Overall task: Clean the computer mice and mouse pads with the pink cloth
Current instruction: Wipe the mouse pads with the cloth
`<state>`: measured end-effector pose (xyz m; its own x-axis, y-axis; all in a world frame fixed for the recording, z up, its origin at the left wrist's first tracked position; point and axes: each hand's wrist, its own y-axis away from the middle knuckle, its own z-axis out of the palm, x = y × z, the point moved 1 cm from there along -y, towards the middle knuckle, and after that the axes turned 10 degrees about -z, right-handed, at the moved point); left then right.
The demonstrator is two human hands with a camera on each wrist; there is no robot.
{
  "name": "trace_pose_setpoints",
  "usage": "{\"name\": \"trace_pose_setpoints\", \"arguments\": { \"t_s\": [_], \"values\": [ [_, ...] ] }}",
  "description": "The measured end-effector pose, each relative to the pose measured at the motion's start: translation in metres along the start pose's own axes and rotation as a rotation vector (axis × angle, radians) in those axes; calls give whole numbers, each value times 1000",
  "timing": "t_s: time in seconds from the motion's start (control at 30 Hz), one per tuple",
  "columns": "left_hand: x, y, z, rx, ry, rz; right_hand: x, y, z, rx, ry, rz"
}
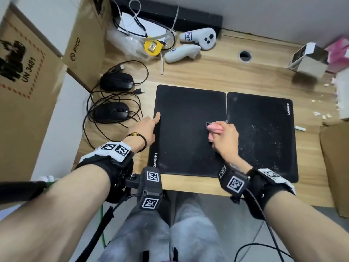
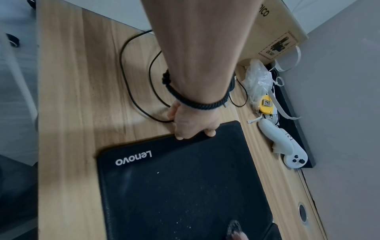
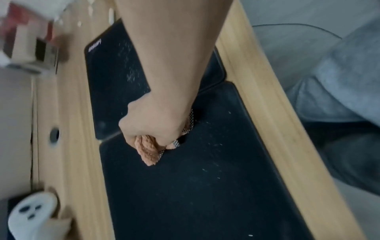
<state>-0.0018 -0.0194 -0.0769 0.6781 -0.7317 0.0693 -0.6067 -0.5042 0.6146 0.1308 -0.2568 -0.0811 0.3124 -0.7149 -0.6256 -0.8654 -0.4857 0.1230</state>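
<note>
Wooden desk (image 1: 217,72), two black Lenovo mouse pads side by side at its near edge. You're mid-wipe on the left pad (image 1: 188,148); the right pad (image 1: 264,129) looks unwiped, white specks all over. Two black wired mice (image 1: 115,81) sit left of the pads, well apart from your hands. Left hand (image 1: 145,129) pins the left pad's left edge, fingers fairly straight. Right hand (image 1: 224,138) fisted tight round the bunched pink cloth (image 1: 215,127), pressed on the left pad near the seam. Next: finish the strokes here, then shift right.
</note>
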Motion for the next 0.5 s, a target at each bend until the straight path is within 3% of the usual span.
{"name": "trace_pose_setpoints", "arguments": {
  "t_s": [0.1,0.2,0.33,0.43,0.5],
  "values": [
    [-1,-1,2,-1,12,-5,-11,2,18,169,28,152],
    [-3,-3,0,-20,30,2,-61,28,60,264,-12,52],
    [-5,-2,-3,-9,22,33,-91,55,90,-130,-92,-161],
    [-4,1,-6,-9,31,25,-73,51,55,-440,-174,-374],
    [-2,5,-7,-2,17,17,-51,39,19,-502,-214,-290]
  ]
}}
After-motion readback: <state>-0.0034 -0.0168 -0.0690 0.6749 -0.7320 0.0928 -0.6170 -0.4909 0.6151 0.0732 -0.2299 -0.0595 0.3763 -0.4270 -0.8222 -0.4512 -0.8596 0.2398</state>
